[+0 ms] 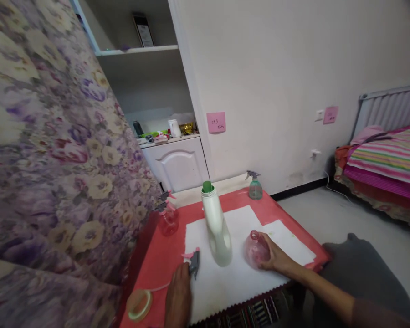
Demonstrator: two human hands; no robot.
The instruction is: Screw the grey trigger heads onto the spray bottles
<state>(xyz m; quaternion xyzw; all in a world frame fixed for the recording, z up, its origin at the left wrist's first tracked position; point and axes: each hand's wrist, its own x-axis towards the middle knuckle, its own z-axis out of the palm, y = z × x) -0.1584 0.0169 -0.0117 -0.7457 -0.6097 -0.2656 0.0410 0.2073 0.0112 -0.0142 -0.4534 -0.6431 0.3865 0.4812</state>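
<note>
Handwritten figures (214, 122), apparently 293, top a pink note (212, 129) on the wall (266, 91); its lower line (220, 127) and a second pink sheet (330, 115) defy reading

Soft, fairly even light fills the room; from here I can't tell its source. The wall (276, 82) looks pale grey and the paper (232, 291) on the desk (176, 259) brightest, while the shelf recess (146, 82) sits in shade. The upper right corner darkens. The left grip (179, 294) and the pink bottle (256, 250) look slightly smeared. Wide-angle stretch tilts the cupboard (177, 166) and pulls the bed (389, 155) outward; writing on the farther note (330, 115) is too soft to read.
</note>
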